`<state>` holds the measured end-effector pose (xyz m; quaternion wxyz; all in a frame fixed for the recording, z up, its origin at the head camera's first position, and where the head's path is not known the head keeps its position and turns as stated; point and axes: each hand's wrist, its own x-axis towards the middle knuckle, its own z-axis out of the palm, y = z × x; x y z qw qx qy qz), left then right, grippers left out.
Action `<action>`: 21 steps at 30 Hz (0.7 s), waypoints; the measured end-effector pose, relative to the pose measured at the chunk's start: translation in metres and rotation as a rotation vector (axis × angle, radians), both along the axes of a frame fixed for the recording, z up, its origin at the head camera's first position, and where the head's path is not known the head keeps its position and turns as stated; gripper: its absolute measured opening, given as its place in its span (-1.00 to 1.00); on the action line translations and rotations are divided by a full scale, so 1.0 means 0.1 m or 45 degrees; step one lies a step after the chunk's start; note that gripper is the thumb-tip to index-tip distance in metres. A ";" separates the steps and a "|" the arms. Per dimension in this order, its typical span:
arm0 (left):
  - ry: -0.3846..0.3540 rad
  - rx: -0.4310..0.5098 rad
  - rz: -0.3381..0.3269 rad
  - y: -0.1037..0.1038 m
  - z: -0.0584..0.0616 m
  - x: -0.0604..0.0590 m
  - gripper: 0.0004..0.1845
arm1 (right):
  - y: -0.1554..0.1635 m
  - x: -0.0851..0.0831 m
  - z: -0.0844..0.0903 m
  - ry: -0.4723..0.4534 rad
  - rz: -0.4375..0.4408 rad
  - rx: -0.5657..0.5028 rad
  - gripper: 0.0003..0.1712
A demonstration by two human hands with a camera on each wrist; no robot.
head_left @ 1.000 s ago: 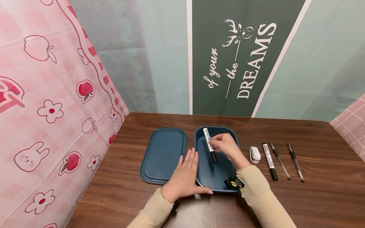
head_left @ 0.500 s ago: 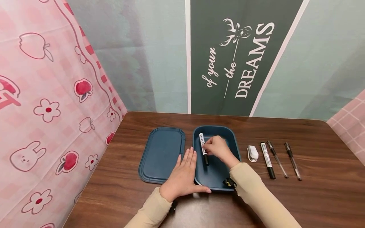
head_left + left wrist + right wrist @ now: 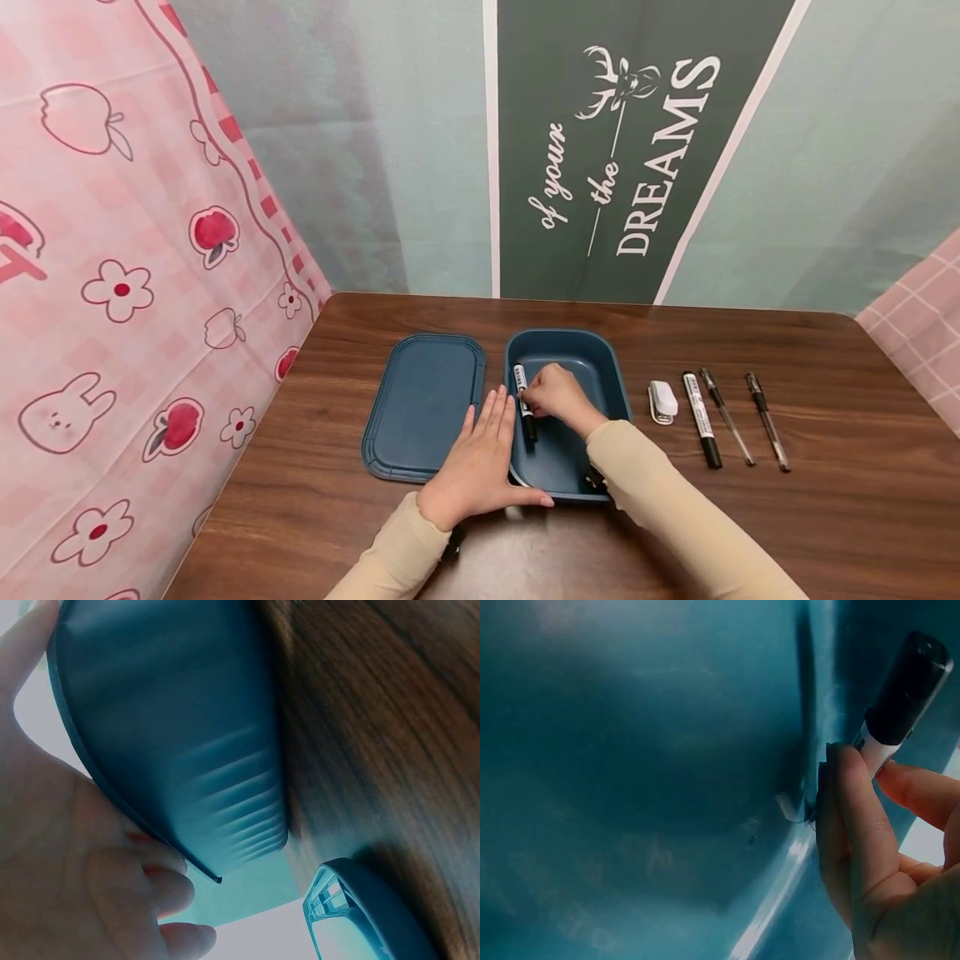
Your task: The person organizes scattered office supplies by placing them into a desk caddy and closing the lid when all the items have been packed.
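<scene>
While pinched by the right hand point(image 3: 551, 393), the marker point(image 3: 523, 402) lies inside the box point(image 3: 609, 367).

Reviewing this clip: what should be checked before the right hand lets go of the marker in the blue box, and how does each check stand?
1. Right hand has the marker pinched: ok, fingers curl round its barrel in head and right wrist views.
2. Marker is inside the blue box, along its left wall: ok.
3. Marker rests on the box floor: cannot tell, contact is hidden.
4. Left hand steadies the box: ok, it lies flat against the box's left edge.
5. Lid is out of the way: ok, it lies on the table left of the box.
6. Second marker, two pens and white item lie right of the box: ok.
</scene>
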<state>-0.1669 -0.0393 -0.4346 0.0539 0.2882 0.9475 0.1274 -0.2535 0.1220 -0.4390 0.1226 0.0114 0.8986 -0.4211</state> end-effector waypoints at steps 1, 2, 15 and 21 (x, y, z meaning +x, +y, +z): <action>-0.001 0.002 0.000 0.00 0.00 0.00 0.33 | -0.01 0.00 -0.01 -0.002 0.006 0.004 -0.81; -0.002 0.004 -0.001 0.00 0.00 0.00 0.33 | -0.01 0.00 -0.02 -0.002 0.013 0.007 -0.80; -0.023 0.023 -0.007 0.01 0.01 0.00 0.32 | -0.04 0.00 -0.04 -0.007 0.019 0.033 -0.70; -0.020 0.025 -0.001 0.01 -0.01 0.00 0.33 | -0.05 0.01 -0.02 -0.033 0.020 0.017 -0.72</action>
